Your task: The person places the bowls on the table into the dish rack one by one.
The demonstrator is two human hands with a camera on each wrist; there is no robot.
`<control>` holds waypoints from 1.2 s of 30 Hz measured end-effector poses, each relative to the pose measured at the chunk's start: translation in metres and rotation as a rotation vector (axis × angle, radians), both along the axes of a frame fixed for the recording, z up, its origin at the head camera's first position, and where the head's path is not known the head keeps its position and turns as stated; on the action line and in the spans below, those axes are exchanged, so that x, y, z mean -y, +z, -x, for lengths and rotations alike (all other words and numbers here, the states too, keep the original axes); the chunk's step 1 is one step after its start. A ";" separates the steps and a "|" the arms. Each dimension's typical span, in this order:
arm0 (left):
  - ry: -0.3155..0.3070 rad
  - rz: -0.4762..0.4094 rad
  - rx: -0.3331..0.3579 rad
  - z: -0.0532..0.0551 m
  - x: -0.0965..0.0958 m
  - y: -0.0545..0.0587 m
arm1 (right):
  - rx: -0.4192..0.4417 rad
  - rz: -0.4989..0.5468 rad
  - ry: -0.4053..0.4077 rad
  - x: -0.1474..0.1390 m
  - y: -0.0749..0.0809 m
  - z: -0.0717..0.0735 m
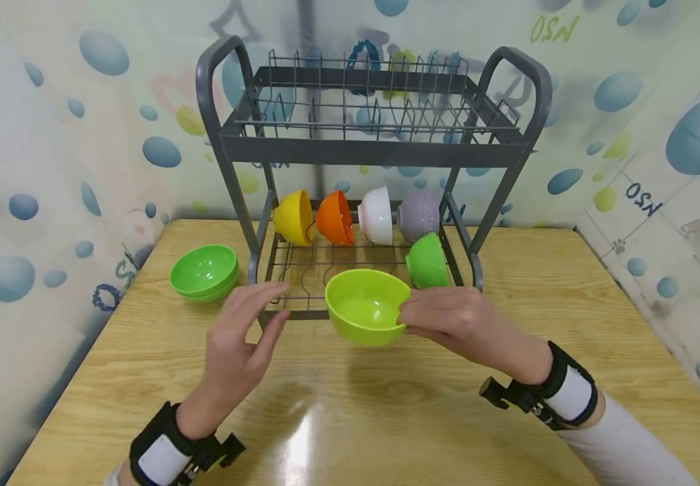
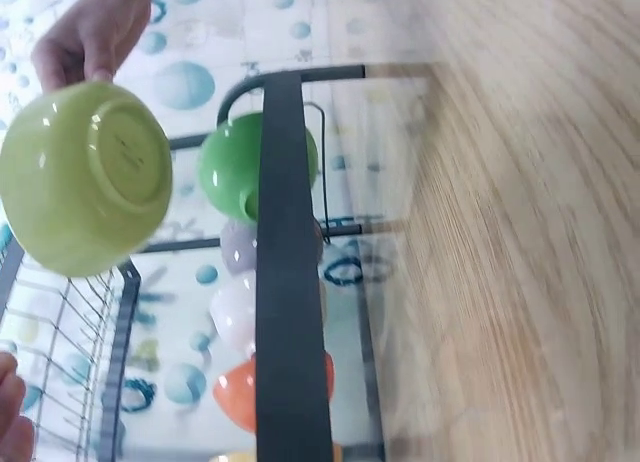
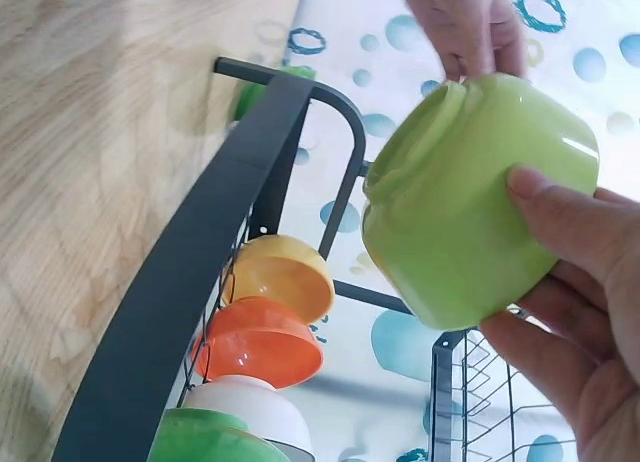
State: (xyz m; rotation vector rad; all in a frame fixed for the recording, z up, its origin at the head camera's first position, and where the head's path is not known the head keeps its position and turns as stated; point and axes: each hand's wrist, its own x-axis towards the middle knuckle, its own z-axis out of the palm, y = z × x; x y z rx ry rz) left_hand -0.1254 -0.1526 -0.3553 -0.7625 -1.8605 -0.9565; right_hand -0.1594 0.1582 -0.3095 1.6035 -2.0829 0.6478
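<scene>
My right hand (image 1: 447,314) pinches the right side of a lime-green bowl (image 1: 364,317), thumb on its outer wall in the right wrist view. The bowl faces up, held in front of the dish rack's lower shelf. To its left, my left hand (image 1: 240,337) is apart from the bowl, thumb and fingers spread with nothing between them. On the lower shelf a yellow bowl (image 1: 293,217), an orange bowl (image 1: 334,217), a white bowl (image 1: 377,216) and a purple bowl (image 1: 419,214) stand on edge in a row. A green bowl (image 1: 427,262) leans at the shelf's right front.
Two stacked green bowls (image 1: 204,271) sit on the wooden table (image 1: 410,418) left of the rack. The dark grey dish rack (image 1: 380,150) has a wire upper tier with raised side handles. A patterned wall covering (image 1: 70,169) surrounds the table's back and sides.
</scene>
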 end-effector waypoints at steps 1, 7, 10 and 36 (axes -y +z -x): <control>0.042 -0.030 0.019 0.003 0.004 -0.001 | 0.017 0.013 -0.004 -0.001 0.001 0.002; 0.215 -0.215 0.251 0.019 0.024 -0.009 | 0.061 0.070 -0.097 -0.002 0.001 0.013; 0.233 -0.297 0.430 0.024 0.030 -0.013 | 0.089 0.126 -0.165 -0.001 -0.002 0.018; 0.050 -0.503 1.045 0.036 0.032 -0.020 | 1.031 0.371 -0.414 0.015 -0.018 0.046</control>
